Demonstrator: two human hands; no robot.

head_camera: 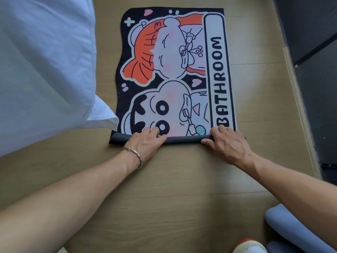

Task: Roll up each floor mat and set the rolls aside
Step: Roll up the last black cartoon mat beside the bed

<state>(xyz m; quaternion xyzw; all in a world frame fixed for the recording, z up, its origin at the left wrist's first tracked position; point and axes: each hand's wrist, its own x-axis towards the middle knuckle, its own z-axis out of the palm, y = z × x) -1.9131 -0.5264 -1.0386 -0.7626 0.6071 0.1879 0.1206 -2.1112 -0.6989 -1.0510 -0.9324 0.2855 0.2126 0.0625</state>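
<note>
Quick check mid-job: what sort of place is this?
Probably a home bedroom: white bedding hangs in at the left, the floor is wood-look plank, and the cartoon mat being rolled reads BATHROOM, a household item. A rolled grey-blue mat lies at lower right.

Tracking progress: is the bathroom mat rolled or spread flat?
Mostly spread: only the near edge of the bathroom mat is rolled, held by the left hand and right hand; the rest lies flat.

Black cartoon-print mat, orange hair; tan wood floor
</note>
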